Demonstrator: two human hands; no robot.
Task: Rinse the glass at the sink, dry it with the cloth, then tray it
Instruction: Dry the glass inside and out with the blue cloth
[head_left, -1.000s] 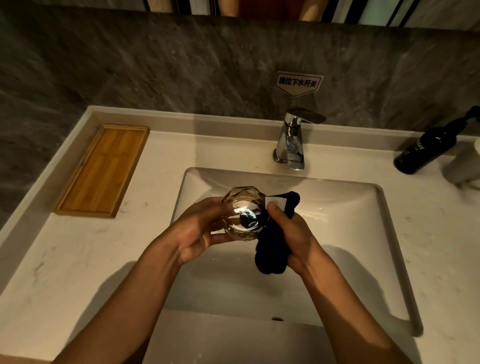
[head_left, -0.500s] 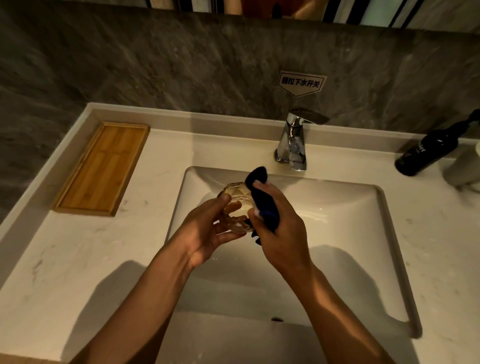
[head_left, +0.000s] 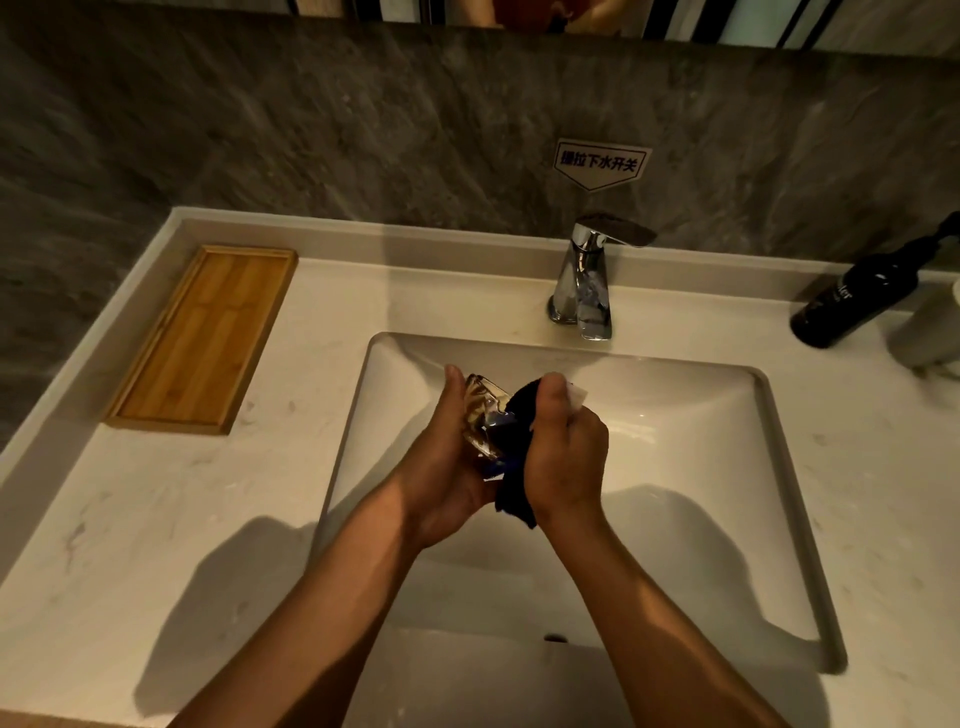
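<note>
Over the sink (head_left: 675, 415), the left hand (head_left: 441, 467) holds the glass (head_left: 480, 415) (cloth (head_left: 519, 415) on its right). Tray (head_left: 202, 338) lies far left; tap (head_left: 587, 280) behind; bottle (head_left: 857, 299) far right.

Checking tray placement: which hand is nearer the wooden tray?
Left. The left hand, holding the glass, is on the wooden tray side; the right hand, gripping the cloth, is farther away.

Two bare forearms come up from the near edge, the left hand (head_left: 441, 467) and the right hand (head_left: 563, 457) at their far ends. No sleeve, watch or ring shows on either, though the dim light may hide something small. The nails look short and unpainted, as far as the thumbs show.
</note>
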